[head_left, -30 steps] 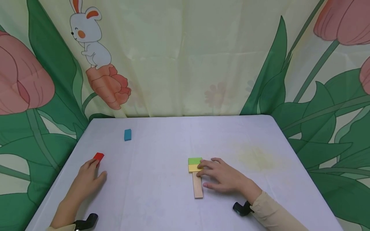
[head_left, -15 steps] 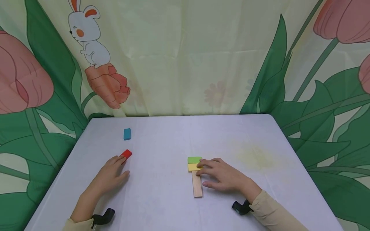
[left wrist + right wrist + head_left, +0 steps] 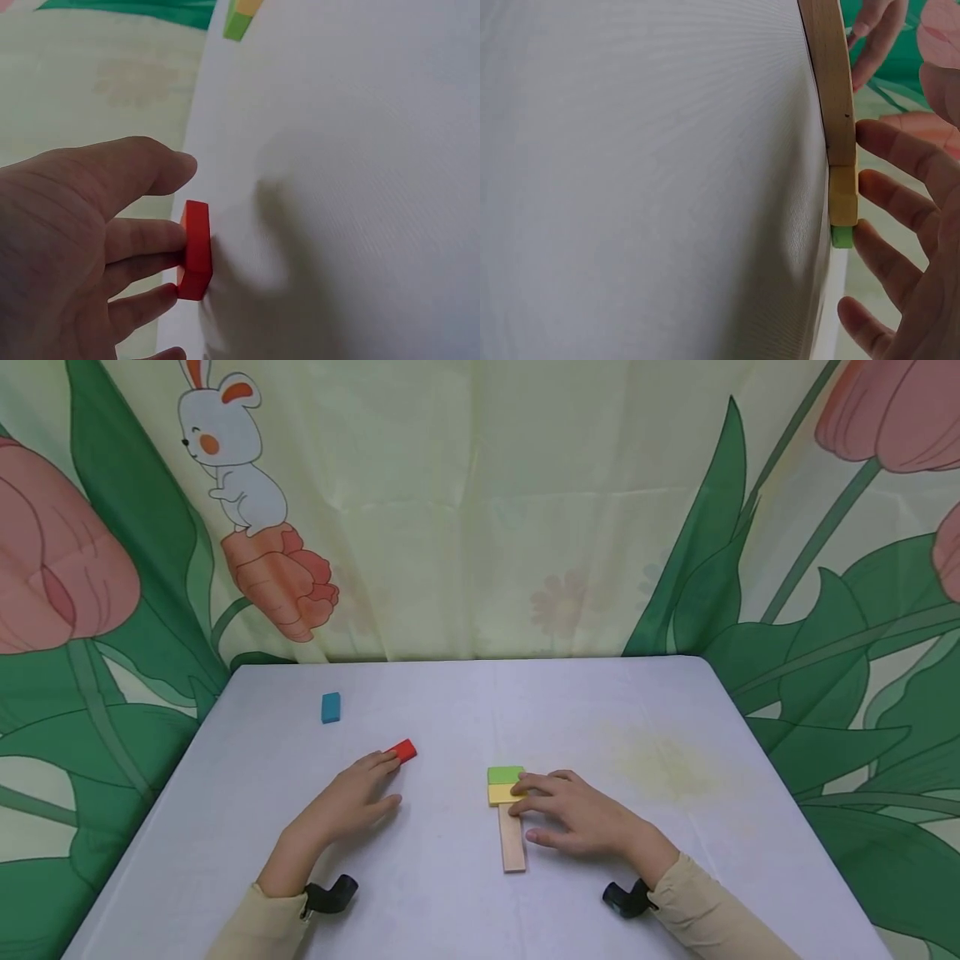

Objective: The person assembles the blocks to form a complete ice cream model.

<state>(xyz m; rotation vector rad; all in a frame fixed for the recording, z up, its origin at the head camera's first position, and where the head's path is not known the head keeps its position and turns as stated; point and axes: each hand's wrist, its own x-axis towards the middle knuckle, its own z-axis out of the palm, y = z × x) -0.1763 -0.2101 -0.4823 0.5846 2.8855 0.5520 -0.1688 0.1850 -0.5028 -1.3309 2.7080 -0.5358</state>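
My left hand (image 3: pixel 352 802) rests its fingertips on a small red wooden block (image 3: pixel 406 750) lying flat on the table. The left wrist view shows the thumb held apart from that red block (image 3: pixel 197 251). My right hand (image 3: pixel 581 818) has its fingers spread, with the tips touching a row of blocks. In that row a green block (image 3: pixel 505 774) lies against a yellow block (image 3: pixel 500 794). Below them a long plain wooden block (image 3: pixel 512 843) points toward me, forming a T shape. Fingers cover the right end of the yellow block.
A blue block (image 3: pixel 331 707) lies alone toward the back left of the white-covered table (image 3: pixel 435 893). Behind the table's far edge hangs a printed curtain (image 3: pixel 435 527) with tulips and a rabbit. Each wrist wears a black camera (image 3: pixel 332 894).
My left hand has slid the red block across the table from the left edge toward the middle. The right hand and the T-shaped row stay where they were.
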